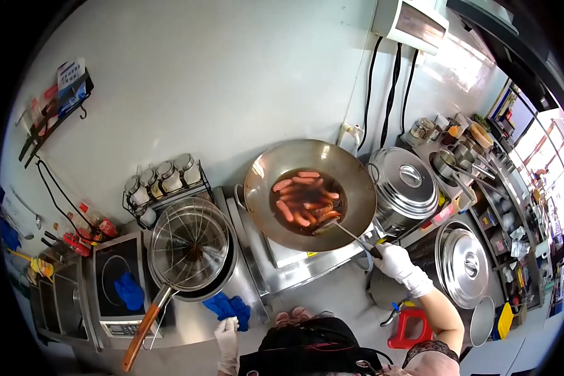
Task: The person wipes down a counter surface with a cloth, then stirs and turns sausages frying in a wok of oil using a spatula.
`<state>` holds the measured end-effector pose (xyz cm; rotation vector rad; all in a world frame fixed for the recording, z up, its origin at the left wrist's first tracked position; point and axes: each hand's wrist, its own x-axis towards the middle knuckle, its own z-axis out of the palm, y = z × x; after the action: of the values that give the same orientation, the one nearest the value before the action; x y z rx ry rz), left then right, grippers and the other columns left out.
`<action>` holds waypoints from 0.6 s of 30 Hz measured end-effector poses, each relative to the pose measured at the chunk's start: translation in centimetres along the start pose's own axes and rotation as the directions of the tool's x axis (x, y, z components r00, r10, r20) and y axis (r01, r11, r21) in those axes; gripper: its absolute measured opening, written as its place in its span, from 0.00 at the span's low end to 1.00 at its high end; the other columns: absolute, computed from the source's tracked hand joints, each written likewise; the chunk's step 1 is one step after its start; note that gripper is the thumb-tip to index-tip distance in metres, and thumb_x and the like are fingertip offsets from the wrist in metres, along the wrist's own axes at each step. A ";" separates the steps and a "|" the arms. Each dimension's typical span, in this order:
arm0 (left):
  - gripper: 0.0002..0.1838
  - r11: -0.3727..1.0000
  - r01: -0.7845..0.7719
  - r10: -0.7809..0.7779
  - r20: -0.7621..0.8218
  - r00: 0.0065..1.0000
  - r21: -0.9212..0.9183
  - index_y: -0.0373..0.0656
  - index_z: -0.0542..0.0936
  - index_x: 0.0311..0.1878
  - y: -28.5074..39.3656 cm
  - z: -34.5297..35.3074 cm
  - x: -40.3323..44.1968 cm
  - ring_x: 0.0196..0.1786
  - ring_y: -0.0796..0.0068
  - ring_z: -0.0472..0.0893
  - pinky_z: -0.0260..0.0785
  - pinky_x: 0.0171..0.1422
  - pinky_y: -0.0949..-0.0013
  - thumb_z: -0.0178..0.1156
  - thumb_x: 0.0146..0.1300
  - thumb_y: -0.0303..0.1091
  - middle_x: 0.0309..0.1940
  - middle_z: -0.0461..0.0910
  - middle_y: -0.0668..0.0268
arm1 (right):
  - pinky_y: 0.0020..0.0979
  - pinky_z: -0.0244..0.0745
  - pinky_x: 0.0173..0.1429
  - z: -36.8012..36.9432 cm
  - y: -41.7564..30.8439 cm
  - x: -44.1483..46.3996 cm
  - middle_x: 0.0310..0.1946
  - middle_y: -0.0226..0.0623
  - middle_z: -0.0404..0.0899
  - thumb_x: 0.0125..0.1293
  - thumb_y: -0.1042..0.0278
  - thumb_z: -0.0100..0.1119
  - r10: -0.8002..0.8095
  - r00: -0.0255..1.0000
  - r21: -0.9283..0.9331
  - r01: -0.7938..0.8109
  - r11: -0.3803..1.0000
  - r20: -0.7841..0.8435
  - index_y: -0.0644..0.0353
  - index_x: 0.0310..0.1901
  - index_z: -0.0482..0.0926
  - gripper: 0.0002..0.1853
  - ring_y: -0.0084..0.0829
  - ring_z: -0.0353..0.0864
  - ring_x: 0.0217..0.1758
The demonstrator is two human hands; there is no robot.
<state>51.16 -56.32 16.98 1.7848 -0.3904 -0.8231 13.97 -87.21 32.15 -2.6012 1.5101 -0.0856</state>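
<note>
A large wok stands on the stove, with several sausages lying in dark liquid at its bottom. My right hand, in a white glove, is closed round the dark handle of a ladle; the ladle's head dips into the liquid at the wok's lower right. At the counter's front edge is my left hand, also white-gloved, its fingers pressed together beside a blue cloth. Whether it pinches the cloth or anything else cannot be made out.
A wire strainer with a wooden handle rests over a pot left of the stove. Behind it stands a rack of jars. Lidded steel pots are to the right, with a red stool below.
</note>
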 end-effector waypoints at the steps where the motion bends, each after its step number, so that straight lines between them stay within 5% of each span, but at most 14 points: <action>1: 0.12 1.000 0.007 -0.007 -0.001 1.000 -0.001 0.34 0.81 0.40 0.3 0.3 0.3 0.32 0.80 0.76 0.69 0.40 0.76 0.52 0.69 0.32 0.31 0.81 0.66 | 0.44 0.76 0.40 0.5 -0.9 0.6 0.30 0.46 0.80 0.54 0.63 0.60 0.019 0.999 0.016 -0.020 1.000 0.031 0.60 0.36 0.79 0.11 0.48 0.81 0.34; 8: 0.13 0.991 -0.085 0.079 -0.065 0.995 -0.101 0.35 0.81 0.41 -0.1 1.6 0.5 0.32 0.80 0.76 0.70 0.41 0.75 0.50 0.71 0.32 0.33 0.81 0.65 | 0.45 0.74 0.40 5.2 -2.8 5.5 0.28 0.49 0.79 0.54 0.62 0.61 -0.068 0.998 0.150 0.070 0.986 -0.017 0.62 0.31 0.76 0.11 0.48 0.80 0.34; 18: 0.13 0.974 0.108 -0.160 -0.267 0.950 -0.200 0.38 0.82 0.42 -0.6 4.2 -1.8 0.32 0.82 0.77 0.70 0.40 0.76 0.52 0.71 0.37 0.31 0.82 0.68 | 0.42 0.77 0.35 9.0 -1.4 14.1 0.28 0.45 0.79 0.53 0.61 0.63 -0.099 0.980 0.020 0.104 0.994 -0.174 0.62 0.38 0.76 0.14 0.45 0.82 0.31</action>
<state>46.86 -57.94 16.28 1.7373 -0.0044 -0.6625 23.25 -97.94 23.16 -2.7078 1.4141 -0.3501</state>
